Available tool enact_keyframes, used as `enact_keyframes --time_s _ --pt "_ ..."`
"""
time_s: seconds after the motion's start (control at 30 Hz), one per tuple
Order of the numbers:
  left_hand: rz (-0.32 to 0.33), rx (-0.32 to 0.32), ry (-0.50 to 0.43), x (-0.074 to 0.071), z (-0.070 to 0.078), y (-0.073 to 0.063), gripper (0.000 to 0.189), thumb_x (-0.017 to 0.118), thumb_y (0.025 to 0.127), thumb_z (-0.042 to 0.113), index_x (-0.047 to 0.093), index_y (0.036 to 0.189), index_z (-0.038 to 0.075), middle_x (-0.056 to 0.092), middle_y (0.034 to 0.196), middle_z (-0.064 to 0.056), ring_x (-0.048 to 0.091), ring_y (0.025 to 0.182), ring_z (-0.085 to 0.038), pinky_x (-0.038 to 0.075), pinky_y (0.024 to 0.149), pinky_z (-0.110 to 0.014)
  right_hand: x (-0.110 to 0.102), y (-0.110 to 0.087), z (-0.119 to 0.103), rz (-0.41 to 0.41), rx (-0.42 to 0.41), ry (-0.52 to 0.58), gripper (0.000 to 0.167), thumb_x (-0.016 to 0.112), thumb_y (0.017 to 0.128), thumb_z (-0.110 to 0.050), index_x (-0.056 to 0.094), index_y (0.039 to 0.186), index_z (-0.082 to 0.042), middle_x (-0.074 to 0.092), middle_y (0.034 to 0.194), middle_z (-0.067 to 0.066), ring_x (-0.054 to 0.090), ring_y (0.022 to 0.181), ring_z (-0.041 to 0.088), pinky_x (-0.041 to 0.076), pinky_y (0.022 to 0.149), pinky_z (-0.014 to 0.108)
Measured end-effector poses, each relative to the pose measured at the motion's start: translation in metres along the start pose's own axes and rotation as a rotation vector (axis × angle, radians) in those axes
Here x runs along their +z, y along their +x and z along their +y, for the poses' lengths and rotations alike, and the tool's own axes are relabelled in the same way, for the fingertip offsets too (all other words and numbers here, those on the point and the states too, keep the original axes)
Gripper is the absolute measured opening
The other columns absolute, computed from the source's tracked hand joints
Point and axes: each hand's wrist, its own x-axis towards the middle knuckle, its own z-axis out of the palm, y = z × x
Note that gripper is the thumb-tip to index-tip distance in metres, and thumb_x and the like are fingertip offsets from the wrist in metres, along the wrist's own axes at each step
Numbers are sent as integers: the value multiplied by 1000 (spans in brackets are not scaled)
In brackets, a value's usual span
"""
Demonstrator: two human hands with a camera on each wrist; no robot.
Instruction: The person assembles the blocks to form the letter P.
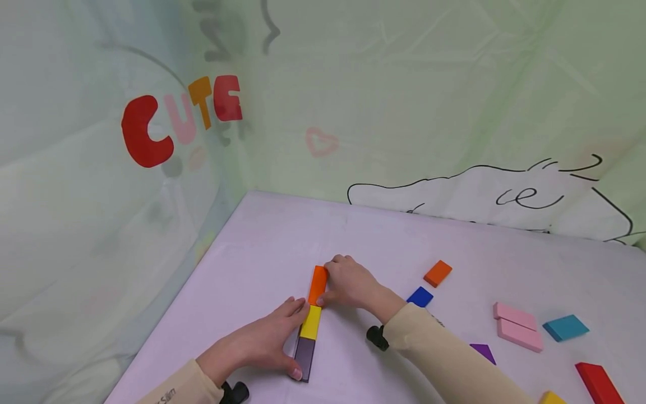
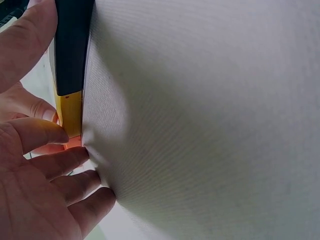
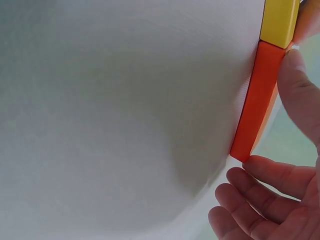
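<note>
Two hands flank a row of blocks, with the yellow block [image 1: 310,323] in its middle.
Left of the yellow block, the left hand [image 1: 266,340] spreads thumb and fingers apart, thumb touching the dark block [image 1: 305,354] just on its near side, fingers reaching forward. The right hand [image 1: 351,285] comes from the right, wrist bent over, thumb and index finger pinching the orange block [image 1: 317,285] end to end, directly beyond the yellow block; its other fingers curl loosely.
</note>
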Motion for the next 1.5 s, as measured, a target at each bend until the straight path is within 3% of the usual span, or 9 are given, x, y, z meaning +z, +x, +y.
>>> enact_keyframes --time_s 0.5,0.8,1.23,1.5 --pt "-3 -17 -25 -1 -1 1 109 92 73 41 34 160 12 27 170 -8 20 159 -30 31 123 -55 -1 -2 -3 -2 11 -9 71 90 76 -41 66 127 2 66 127 18 60 112 33 56 102 44" --pt "100 13 -36 -10 -7 9 101 87 80 42 35 159 6 34 166 -14 38 151 -34 37 120 -55 0 -2 -1 2 5 -2 71 90 77 -41 66 127 2 66 126 19 60 112 33 55 102 44" --pt "118 8 -30 -21 -7 34 108 91 76 33 29 161 5 28 167 -20 33 153 -36 35 122 -55 0 -2 -1 15 -14 10 70 90 76 -41 67 126 2 66 125 18 61 111 33 56 101 43" --pt "72 -48 -11 -23 -2 43 120 94 71 34 21 164 9 17 171 -19 15 159 -38 32 122 -60 2 -5 0 22 -17 1 71 90 76 -43 67 127 2 67 125 19 62 112 34 56 102 44"
